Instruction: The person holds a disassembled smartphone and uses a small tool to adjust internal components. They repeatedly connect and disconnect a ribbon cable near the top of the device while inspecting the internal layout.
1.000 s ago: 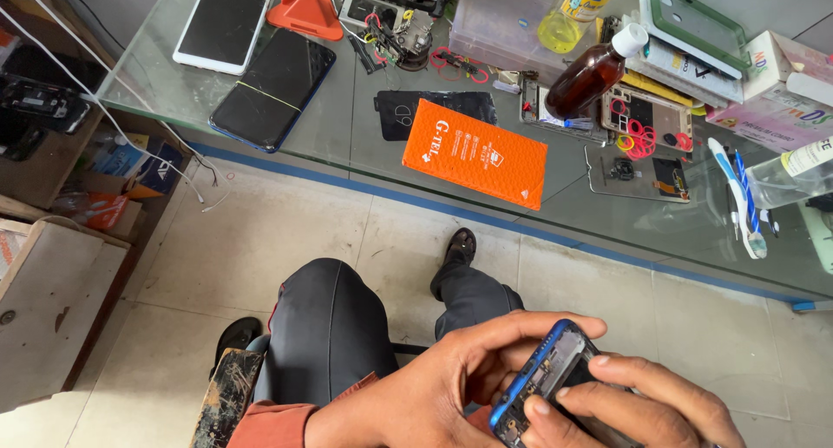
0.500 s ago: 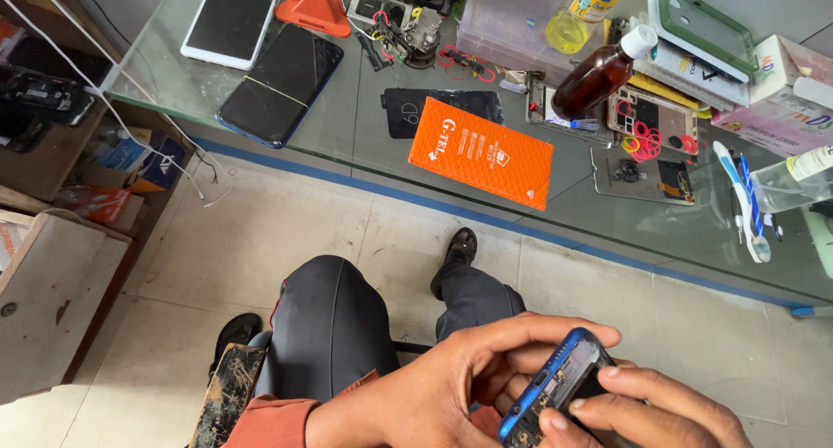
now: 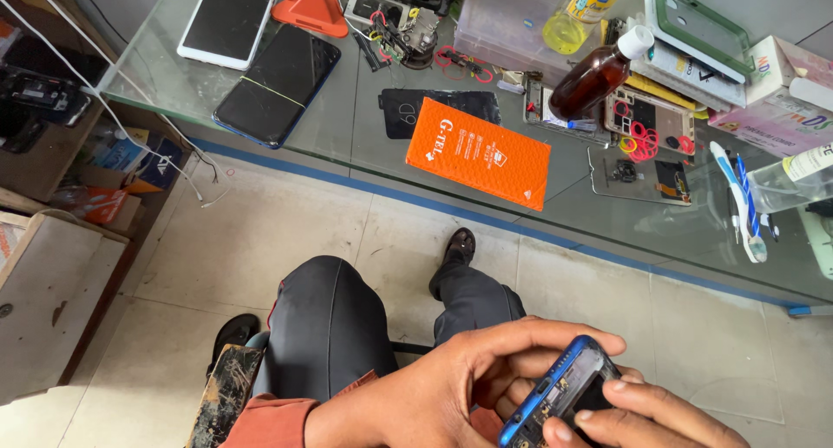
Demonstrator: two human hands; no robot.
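My left hand (image 3: pixel 451 387) wraps around an opened blue phone (image 3: pixel 564 394) at the bottom of the head view, thumb and fingers curled over its top edge. The phone's back is off and its inner parts show. My right hand (image 3: pixel 646 418) grips the phone's lower right side, fingers laid across it. Both hands hover above my knees in dark trousers (image 3: pixel 334 327).
A glass counter (image 3: pixel 347 136) ahead holds an orange flat box (image 3: pixel 479 153), a black phone (image 3: pixel 278 84), a white tablet (image 3: pixel 228 19), an orange triangular stand (image 3: pixel 311 6), a brown bottle (image 3: pixel 599 71), phone parts and tools. A wooden cabinet (image 3: pixel 52 283) stands left on the tiled floor.
The phone and both hands have shifted slightly right and lower in the view; the grip is unchanged.
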